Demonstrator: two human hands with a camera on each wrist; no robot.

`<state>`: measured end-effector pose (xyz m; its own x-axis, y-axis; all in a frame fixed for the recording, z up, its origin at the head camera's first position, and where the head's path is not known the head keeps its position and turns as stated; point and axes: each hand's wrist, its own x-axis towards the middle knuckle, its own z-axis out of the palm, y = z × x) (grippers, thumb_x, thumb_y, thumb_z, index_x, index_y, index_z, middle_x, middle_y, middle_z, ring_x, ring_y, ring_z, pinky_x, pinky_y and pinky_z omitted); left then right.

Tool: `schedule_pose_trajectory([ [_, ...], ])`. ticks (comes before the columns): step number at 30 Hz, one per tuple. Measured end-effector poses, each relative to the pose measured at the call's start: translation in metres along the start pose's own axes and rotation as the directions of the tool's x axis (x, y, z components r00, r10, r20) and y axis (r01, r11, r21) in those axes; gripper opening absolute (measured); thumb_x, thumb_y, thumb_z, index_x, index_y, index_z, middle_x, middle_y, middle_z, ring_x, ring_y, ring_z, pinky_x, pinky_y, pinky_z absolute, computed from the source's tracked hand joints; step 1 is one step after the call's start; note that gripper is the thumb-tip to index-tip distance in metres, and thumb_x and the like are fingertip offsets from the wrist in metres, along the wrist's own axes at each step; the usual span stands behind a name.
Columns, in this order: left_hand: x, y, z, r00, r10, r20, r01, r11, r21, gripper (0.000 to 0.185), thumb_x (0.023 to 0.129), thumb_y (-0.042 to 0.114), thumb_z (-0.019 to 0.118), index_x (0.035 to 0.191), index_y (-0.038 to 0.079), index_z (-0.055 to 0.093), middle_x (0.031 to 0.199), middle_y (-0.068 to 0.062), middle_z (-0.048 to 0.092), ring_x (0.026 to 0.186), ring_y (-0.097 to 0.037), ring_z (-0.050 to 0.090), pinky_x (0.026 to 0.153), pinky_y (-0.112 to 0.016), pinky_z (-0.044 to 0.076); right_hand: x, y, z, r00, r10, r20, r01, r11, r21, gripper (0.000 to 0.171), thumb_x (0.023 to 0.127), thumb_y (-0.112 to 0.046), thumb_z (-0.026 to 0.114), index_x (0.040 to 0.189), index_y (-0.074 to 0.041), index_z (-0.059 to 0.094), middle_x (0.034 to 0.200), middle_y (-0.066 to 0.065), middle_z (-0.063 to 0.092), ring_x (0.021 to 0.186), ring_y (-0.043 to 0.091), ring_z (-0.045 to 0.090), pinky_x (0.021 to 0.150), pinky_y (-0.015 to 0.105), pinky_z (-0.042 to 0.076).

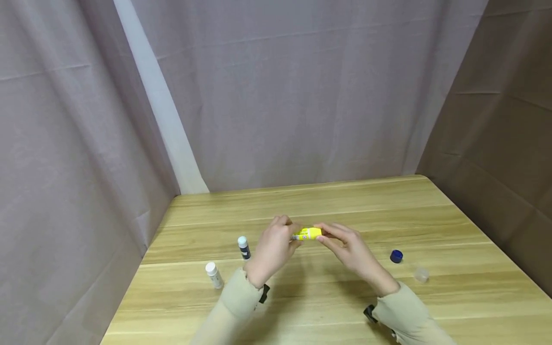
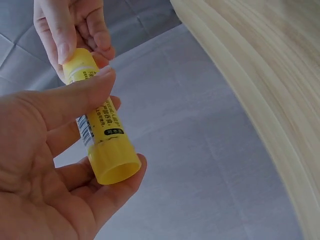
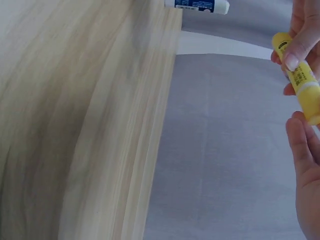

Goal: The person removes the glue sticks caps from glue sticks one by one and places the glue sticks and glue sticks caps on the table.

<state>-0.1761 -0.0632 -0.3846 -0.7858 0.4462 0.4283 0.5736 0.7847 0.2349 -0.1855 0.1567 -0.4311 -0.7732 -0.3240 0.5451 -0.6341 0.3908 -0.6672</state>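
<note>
Hands on one yellow tube (image 1: 308, 234), held up above the worktop (image 1: 366, 203) and lying crosswise between them in the head view. Left hand (image 1: 272, 244): gripping the tube's body, thumb laid across the printed side, fingers curled beneath and around towards the near end. Right hand (image 1: 355, 254): pinching the opposite end between thumb and fingers, just past a white ring on the yellow. On the tube's side, dark printing and a barcode (image 2: 86, 131); at the end nearest the left wrist camera, a plain yellow rim facing outward.

Around both forearms, cream sleeves (image 1: 241, 294), with a black fitting (image 1: 370, 313) showing near each wrist. Further out, to the left of the left hand, two more tubes upright on the worktop: a dark-labelled tube (image 1: 244, 247) with a pale top, and nearer the front, a white tube (image 1: 214, 275), well apart from the hands. To the right of the right hand, a dark blue cap (image 1: 396, 256) and, near it, a small translucent piece (image 1: 421, 274). Beyond the wood-grained surface, greyish-mauve curtains (image 1: 302, 96) at back and left, a browner curtain (image 1: 496, 143) at right
</note>
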Motion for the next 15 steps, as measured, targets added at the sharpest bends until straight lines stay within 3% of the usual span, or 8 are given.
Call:
schedule_pose_trajectory([
  [2,0.0,0.0,0.0,1.0,0.007,0.005,-0.007,1.0,-0.002,0.03,0.083,0.015,0.085,0.111,0.009,0.077,0.099,-0.004,0.066,0.087,-0.014,0.058,0.092,-0.031,0.054,-0.002,0.001,0.0,1.0,-0.024,-0.009,0.023,1.0,-0.009,0.033,0.094,-0.006,0.07,0.128,-0.006,0.069,0.117,0.004,0.069,0.096,0.014,0.067,0.075,0.031,0.06],
  [5,-0.001,0.0,0.001,1.0,0.007,0.002,-0.007,1.0,-0.005,0.031,0.083,0.015,0.084,0.113,0.008,0.076,0.1,-0.004,0.066,0.088,-0.014,0.058,0.09,-0.03,0.054,-0.002,0.001,0.0,0.999,-0.031,-0.011,0.031,0.999,-0.027,0.032,0.094,-0.005,0.07,0.126,-0.003,0.069,0.116,0.007,0.07,0.097,0.018,0.068,0.077,0.035,0.06],
  [9,-0.002,-0.001,0.002,1.0,0.015,-0.02,-0.015,1.0,0.007,0.033,0.084,0.014,0.084,0.115,0.007,0.076,0.1,-0.004,0.065,0.088,-0.014,0.057,0.074,-0.022,0.053,0.0,-0.003,-0.003,0.994,0.103,0.019,-0.103,0.995,0.003,0.031,0.098,-0.018,0.068,0.127,-0.008,0.068,0.113,0.003,0.072,0.102,0.021,0.067,0.084,0.045,0.057],
  [12,-0.003,0.0,0.002,0.998,0.041,-0.045,-0.04,0.999,0.027,0.033,0.083,0.014,0.085,0.114,0.008,0.076,0.1,-0.004,0.065,0.088,-0.014,0.057,0.073,-0.019,0.052,0.002,-0.006,-0.004,0.971,0.232,0.052,-0.234,0.971,0.048,0.034,0.099,-0.029,0.066,0.129,-0.013,0.067,0.108,-0.001,0.073,0.102,0.021,0.067,0.084,0.046,0.055],
  [15,-0.003,0.001,0.001,0.996,0.061,-0.06,-0.059,0.998,0.035,0.033,0.082,0.014,0.085,0.114,0.008,0.076,0.1,-0.004,0.064,0.088,-0.014,0.056,0.073,-0.018,0.052,0.004,-0.009,-0.003,0.957,0.28,0.075,-0.285,0.956,0.075,0.034,0.099,-0.034,0.066,0.126,-0.014,0.068,0.104,-0.002,0.073,0.098,0.022,0.068,0.081,0.041,0.053],
])
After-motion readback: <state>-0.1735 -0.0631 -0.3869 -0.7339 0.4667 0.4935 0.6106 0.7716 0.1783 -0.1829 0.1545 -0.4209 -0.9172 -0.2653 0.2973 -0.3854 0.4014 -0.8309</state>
